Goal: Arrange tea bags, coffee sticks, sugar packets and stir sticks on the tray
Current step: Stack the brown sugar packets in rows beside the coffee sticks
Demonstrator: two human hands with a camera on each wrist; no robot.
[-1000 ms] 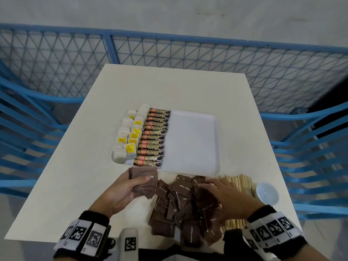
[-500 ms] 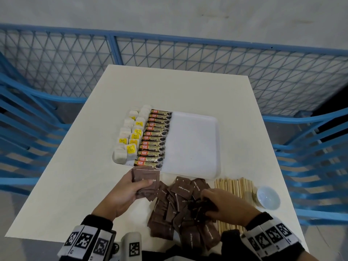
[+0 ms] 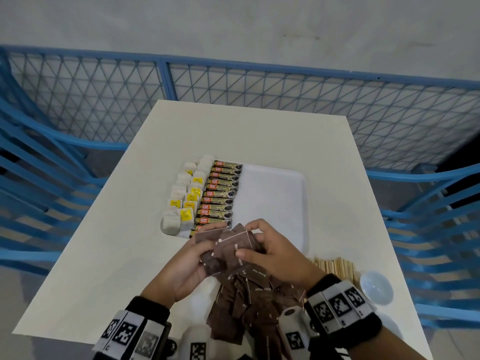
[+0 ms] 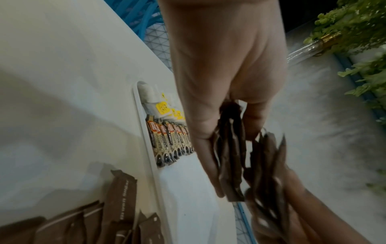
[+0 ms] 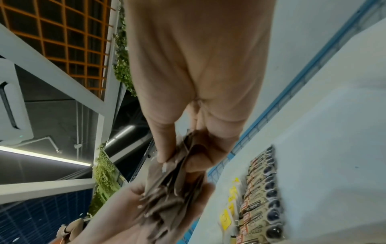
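Both hands hold one bunch of brown sugar packets (image 3: 228, 252) just above the near edge of the white tray (image 3: 275, 203). My left hand (image 3: 207, 252) cups the bunch from the left with the thumb on top. My right hand (image 3: 245, 240) pinches packets from the right. In the left wrist view the packets (image 4: 229, 156) stand on edge between thumb and fingers. More sugar packets (image 3: 246, 307) lie heaped on the table below my wrists. Tea bags (image 3: 187, 201) and coffee sticks (image 3: 220, 198) fill the tray's left part in rows. Wooden stir sticks (image 3: 335, 266) lie right of the heap.
A small white bowl (image 3: 375, 287) sits near the table's right front corner. The right part of the tray is bare. A blue mesh fence (image 3: 233, 87) surrounds the white table (image 3: 130, 229) on three sides.
My right hand has lifted off the heap with packets and met the left hand. Both hands have risen towards the tray's near edge.
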